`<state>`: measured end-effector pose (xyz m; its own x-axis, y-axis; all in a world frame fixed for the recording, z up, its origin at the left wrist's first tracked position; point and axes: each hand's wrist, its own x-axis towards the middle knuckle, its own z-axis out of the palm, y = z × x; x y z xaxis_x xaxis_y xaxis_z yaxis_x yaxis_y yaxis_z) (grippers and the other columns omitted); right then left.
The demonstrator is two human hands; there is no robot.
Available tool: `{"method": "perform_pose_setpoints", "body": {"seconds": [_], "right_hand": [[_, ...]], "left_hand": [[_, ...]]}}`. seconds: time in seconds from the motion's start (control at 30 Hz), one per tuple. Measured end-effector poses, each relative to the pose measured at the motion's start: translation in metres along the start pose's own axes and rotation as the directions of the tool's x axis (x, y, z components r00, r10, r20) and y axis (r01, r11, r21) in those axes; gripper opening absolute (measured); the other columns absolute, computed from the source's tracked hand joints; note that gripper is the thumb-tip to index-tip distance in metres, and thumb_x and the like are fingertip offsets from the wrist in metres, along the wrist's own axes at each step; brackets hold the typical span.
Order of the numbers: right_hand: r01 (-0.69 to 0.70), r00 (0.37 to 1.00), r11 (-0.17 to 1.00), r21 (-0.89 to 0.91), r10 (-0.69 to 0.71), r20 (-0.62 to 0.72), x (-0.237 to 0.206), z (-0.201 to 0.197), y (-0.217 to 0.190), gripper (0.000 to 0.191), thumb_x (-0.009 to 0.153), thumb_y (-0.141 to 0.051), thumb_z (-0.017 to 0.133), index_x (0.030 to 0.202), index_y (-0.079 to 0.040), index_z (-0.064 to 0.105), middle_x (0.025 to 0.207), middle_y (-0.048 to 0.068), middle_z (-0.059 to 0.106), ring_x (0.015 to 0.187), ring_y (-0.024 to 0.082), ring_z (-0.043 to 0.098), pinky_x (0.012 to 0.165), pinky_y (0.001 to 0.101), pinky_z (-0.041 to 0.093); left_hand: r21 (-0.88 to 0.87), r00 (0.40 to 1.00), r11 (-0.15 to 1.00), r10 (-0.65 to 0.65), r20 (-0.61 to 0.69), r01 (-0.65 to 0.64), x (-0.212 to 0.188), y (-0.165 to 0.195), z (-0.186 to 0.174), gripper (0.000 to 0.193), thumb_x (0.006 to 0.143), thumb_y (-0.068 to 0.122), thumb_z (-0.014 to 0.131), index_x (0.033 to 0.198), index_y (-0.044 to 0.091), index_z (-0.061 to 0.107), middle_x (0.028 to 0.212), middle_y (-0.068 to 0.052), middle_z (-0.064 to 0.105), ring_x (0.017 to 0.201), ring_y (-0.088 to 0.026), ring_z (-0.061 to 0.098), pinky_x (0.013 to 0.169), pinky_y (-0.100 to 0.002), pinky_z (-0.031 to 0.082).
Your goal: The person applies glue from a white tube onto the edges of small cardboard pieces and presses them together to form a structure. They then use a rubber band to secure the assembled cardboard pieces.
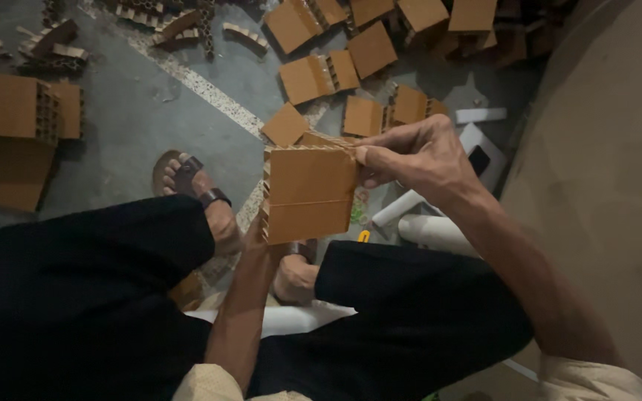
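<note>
Grey concrete floor (135,119) strewn with brown honeycomb cardboard pieces (313,78)

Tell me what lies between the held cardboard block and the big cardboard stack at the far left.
In the head view, between the cardboard block and the stack lies grey floor, plus the person's sandalled foot beside the block.

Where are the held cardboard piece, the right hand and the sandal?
cardboard piece (310,193), head view, middle of its flat face.
right hand (417,156), head view, back of the hand.
sandal (187,174), head view, strap over the toes.
</note>
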<state>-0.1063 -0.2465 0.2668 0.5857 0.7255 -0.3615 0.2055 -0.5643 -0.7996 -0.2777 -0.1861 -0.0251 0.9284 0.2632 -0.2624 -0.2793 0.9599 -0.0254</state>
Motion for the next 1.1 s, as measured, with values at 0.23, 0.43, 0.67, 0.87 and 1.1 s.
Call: {"method": "perform_pose_setpoints", "body": {"seconds": [0.23,0.43,0.67,0.87,1.1], "right_hand": [[0.002,1.0,1.0,-0.026,-0.002,-0.006,-0.003,-0.001,-0.002,0.027,0.086,-0.015,0.076,0.103,0.005,0.077,0.084,0.022,0.079,0.07,0.024,0.08,0.063,0.0319,0.065],[0.055,0.998,0.998,0.044,-0.056,0.031,-0.003,0.0,-0.011,0.026,0.088,-0.016,0.076,0.102,0.006,0.076,0.087,0.022,0.079,0.076,0.025,0.082,0.07,0.037,0.066],[0.022,1.0,1.0,-0.013,-0.022,-0.014,-0.002,0.007,-0.017,0.028,0.089,-0.017,0.076,0.102,0.008,0.076,0.084,0.022,0.078,0.074,0.025,0.081,0.069,0.0379,0.066],[0.042,0.998,0.997,0.069,-0.045,0.044,-0.003,0.005,-0.021,0.032,0.093,-0.019,0.072,0.112,0.008,0.074,0.095,0.022,0.079,0.082,0.024,0.081,0.076,0.0366,0.066],[0.227,0.972,0.971,-0.072,-0.222,0.077,-0.009,0.012,-0.026,0.036,0.087,-0.007,0.08,0.118,0.008,0.068,0.102,0.021,0.078,0.093,0.023,0.08,0.084,0.0341,0.064]], "left_hand": [[-0.039,1.0,0.999,-0.014,0.021,0.015,-0.01,0.004,-0.008,0.066,0.099,0.037,0.068,0.15,0.004,0.045,0.14,-0.017,0.059,0.122,-0.031,0.062,0.101,-0.046,0.054],[0.047,0.998,0.999,0.006,-0.069,-0.003,-0.007,0.001,0.0,0.07,0.096,0.04,0.07,0.151,0.003,0.045,0.14,-0.018,0.06,0.123,-0.031,0.062,0.101,-0.046,0.054],[0.02,0.97,0.999,-0.029,-0.242,0.035,-0.003,0.0,0.002,0.073,0.094,0.047,0.067,0.15,0.003,0.048,0.137,-0.019,0.06,0.118,-0.032,0.063,0.097,-0.047,0.054],[-0.022,0.999,1.0,-0.002,-0.043,0.001,0.008,0.002,0.022,0.073,0.094,0.047,0.068,0.149,0.003,0.049,0.136,-0.018,0.061,0.117,-0.031,0.063,0.097,-0.046,0.055],[-0.039,1.0,0.999,0.016,-0.021,-0.017,0.008,0.003,0.023,0.072,0.094,0.047,0.069,0.148,0.003,0.05,0.134,-0.017,0.062,0.117,-0.031,0.063,0.097,-0.045,0.055]]}}
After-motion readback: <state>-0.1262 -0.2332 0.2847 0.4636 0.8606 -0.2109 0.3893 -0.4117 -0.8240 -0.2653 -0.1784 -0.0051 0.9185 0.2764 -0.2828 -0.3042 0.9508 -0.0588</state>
